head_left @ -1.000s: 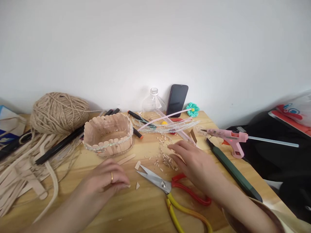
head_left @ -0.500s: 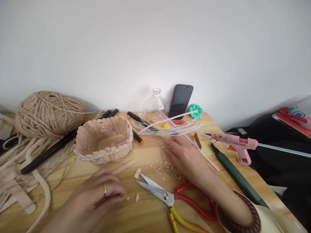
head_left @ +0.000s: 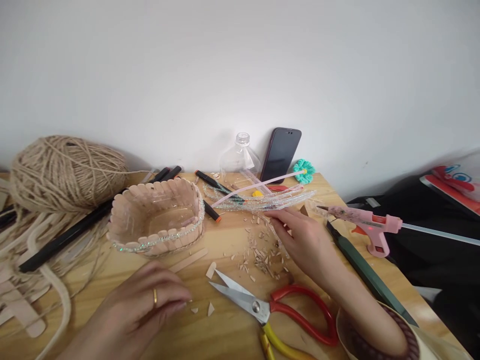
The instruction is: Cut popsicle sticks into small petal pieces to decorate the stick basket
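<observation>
My left hand (head_left: 150, 300), with a gold ring, rests low over the table, thumb and fingers pinched together; what they hold, if anything, is too small to make out. Small wood chips (head_left: 210, 309) lie beside its fingertips. My right hand (head_left: 302, 240) stretches its fingers toward the sparkly bead strands (head_left: 258, 200), fingertips at their near edge. Beneath and left of it are scattered wood scraps (head_left: 262, 257). Scissors (head_left: 255, 305) with red and yellow handles lie between the hands, blades slightly apart. An oval basket (head_left: 157, 235) of craft sticks, trimmed with beads, stands beyond my left hand.
A twine ball (head_left: 69, 172), cords and black markers (head_left: 67, 237) crowd the left. A cut clear bottle (head_left: 240, 157) and a phone (head_left: 281, 155) stand by the wall. A pink glue gun (head_left: 369, 225) and a green cutter (head_left: 367, 270) lie at the right edge.
My right hand has moved right and slightly away from the wood scraps, uncovering more of them. My left hand has shifted slightly left, and a chip near its fingertips now lies apart on the table.
</observation>
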{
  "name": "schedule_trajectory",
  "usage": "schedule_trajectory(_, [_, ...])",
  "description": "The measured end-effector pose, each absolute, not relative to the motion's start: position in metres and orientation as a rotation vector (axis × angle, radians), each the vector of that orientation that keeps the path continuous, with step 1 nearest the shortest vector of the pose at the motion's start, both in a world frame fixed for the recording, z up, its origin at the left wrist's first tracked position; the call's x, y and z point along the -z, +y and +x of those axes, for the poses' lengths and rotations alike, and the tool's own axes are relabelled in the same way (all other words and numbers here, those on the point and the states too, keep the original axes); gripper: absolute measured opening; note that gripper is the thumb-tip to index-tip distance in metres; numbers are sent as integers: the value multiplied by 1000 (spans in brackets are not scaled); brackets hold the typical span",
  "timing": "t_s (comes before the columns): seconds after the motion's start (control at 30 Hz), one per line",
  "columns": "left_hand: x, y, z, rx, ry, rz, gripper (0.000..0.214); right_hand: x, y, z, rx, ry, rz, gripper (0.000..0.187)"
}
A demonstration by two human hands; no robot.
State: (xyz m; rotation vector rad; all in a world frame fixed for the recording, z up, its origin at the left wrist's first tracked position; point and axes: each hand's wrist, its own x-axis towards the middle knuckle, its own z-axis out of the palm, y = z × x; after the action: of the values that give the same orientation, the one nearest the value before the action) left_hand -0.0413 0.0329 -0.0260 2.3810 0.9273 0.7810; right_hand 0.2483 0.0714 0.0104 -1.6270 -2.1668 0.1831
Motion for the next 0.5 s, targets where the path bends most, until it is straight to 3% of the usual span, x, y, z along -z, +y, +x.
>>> schedule_trajectory(0.5, [25,31,-42,-770,910,2323,19,-13,65,250,-435,-2181,-1502,20])
